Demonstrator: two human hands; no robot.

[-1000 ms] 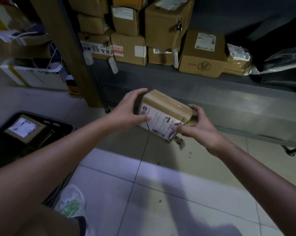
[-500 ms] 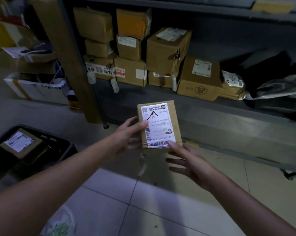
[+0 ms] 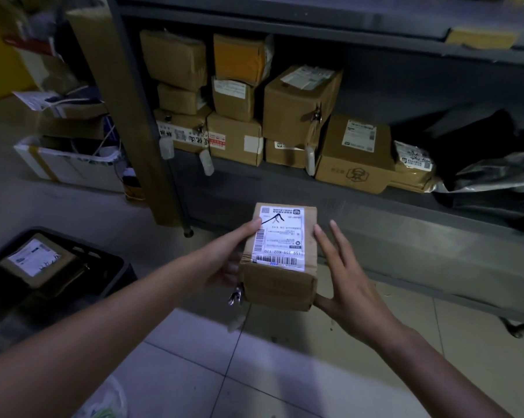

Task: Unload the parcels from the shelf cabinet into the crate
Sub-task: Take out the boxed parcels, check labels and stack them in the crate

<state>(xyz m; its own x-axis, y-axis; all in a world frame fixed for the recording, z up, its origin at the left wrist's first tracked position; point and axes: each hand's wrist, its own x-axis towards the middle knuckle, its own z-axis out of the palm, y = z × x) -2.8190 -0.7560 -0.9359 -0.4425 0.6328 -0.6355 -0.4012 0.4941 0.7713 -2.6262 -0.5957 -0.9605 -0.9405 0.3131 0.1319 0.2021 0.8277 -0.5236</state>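
Note:
A small brown cardboard parcel (image 3: 280, 260) with a white shipping label facing up is held in front of the grey shelf cabinet (image 3: 375, 224). My left hand (image 3: 227, 257) grips its left side, thumb on the label and fingers underneath. My right hand (image 3: 345, 276) lies along its right side with straight fingers, the thumb under the near corner. A black crate (image 3: 116, 267) stands on the floor at the left with a labelled parcel (image 3: 36, 260) inside. Several more cardboard parcels (image 3: 294, 110) are stacked on the shelf.
Dark and grey plastic mailing bags (image 3: 493, 170) lie on the shelf's right end. A tall cardboard sheet (image 3: 119, 110) leans on the shelf post. An open white box (image 3: 70, 167) with clutter sits on the floor behind. A tag (image 3: 235, 297) dangles from the parcel.
The parcel has been turned label-up and brought nearer to me. My right hand, off the parcel half a second ago, now lies against its right side. The view has tilted upward.

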